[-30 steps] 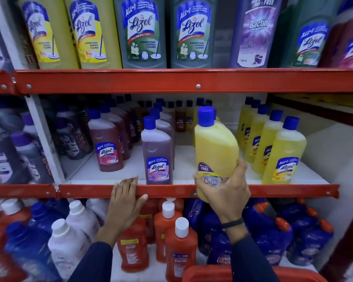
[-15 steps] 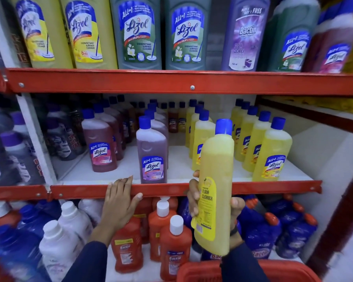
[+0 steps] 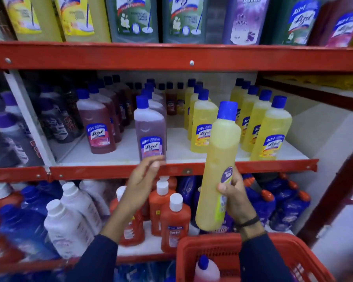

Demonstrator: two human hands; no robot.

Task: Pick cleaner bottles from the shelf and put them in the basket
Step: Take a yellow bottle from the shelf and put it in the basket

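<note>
My right hand [image 3: 235, 198] grips a yellow cleaner bottle [image 3: 217, 165] with a blue cap, held nearly upright in front of the middle shelf and above the red basket [image 3: 228, 249]. The basket sits at the bottom right; a pink bottle with a blue cap [image 3: 206, 269] lies inside it. My left hand [image 3: 143, 180] is open with fingers spread, lifted off the red shelf rail [image 3: 90, 171], its fingertips just below a purple cleaner bottle [image 3: 150, 129] at the shelf's front edge.
The middle shelf holds rows of maroon, purple and yellow bottles [image 3: 270, 131]. Below stand orange bottles [image 3: 174, 220], white bottles [image 3: 67, 222] and dark blue ones. Large bottles line the top shelf [image 3: 190, 55]. A dark red upright post [image 3: 332, 192] stands at right.
My right hand has brought the yellow bottle slightly lower and turned it. My left hand has lifted off the shelf rail and moved right toward the purple bottle. The basket shows more.
</note>
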